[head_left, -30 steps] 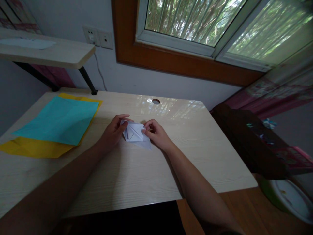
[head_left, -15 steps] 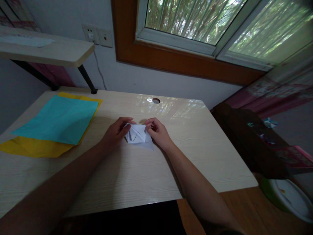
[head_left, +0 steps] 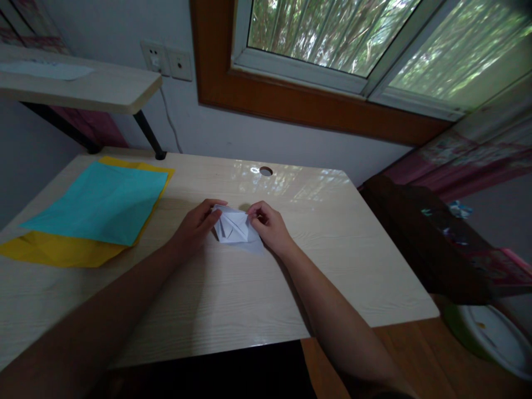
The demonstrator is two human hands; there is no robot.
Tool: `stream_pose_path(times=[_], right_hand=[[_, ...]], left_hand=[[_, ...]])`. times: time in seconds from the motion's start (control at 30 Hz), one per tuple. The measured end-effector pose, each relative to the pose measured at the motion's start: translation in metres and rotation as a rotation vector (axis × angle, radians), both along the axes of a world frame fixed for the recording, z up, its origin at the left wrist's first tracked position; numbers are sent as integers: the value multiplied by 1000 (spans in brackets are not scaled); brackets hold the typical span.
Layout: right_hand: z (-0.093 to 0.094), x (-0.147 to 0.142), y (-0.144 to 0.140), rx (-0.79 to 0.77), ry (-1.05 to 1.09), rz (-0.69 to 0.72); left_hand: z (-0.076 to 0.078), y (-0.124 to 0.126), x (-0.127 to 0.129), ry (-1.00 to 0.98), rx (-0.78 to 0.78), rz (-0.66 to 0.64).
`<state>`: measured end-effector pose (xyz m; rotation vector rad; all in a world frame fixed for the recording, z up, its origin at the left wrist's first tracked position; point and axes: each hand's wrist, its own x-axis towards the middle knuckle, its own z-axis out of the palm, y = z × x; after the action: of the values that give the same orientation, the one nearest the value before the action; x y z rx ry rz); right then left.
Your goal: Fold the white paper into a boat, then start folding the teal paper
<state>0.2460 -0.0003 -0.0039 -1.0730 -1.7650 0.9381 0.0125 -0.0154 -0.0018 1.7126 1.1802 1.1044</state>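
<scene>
A small folded sheet of white paper [head_left: 234, 228] is held upright, or nearly so, over the middle of the desk, with creases and a dark curved mark on its near face. My left hand [head_left: 202, 220] grips its left edge, thumb in front and fingers behind. At its upper right corner my right hand [head_left: 267, 221] pinches the paper between thumb and curled fingers. Part of the far side of the paper is hidden from me. A faint shadow or reflection lies on the desk just below it.
On the desk's left lie a turquoise sheet [head_left: 103, 202] and a yellow sheet [head_left: 78, 252] under it. A raised shelf [head_left: 112, 91] on black legs stands at the back left. A cable hole [head_left: 266, 171] sits near the desk's back edge, below the window frame [head_left: 291, 102].
The white paper's top left corner has tipped up slightly and its folds stand a little more open. Both hands keep their grip and have barely moved.
</scene>
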Motion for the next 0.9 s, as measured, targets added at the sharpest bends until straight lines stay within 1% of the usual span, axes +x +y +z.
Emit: stream_pose_path(times=[0.1,0.2,0.3,0.47,0.57,0.7,0.8,0.9], right_hand=[[1,0,0,67,-85,95],[4,-2,-2,125,-141,203],[9,-4,-4,137,-142,254],[19,-10,-10,149,-177,299],[21,-18,-16,169,-204,291],[21,-28,-22,139,-310,251],[23,-30,-24,124,-376,207],[25,-29,-24,123,-418,192]], left_hand=[[3,2,-1,84,5,70],[6,3,0,117,7,140],[7,2,1,143,28,193],[8,2,2,207,66,236],[9,1,4,224,81,257],[9,0,6,233,105,249],[10,-1,7,251,124,247],[11,-3,9,273,145,255]])
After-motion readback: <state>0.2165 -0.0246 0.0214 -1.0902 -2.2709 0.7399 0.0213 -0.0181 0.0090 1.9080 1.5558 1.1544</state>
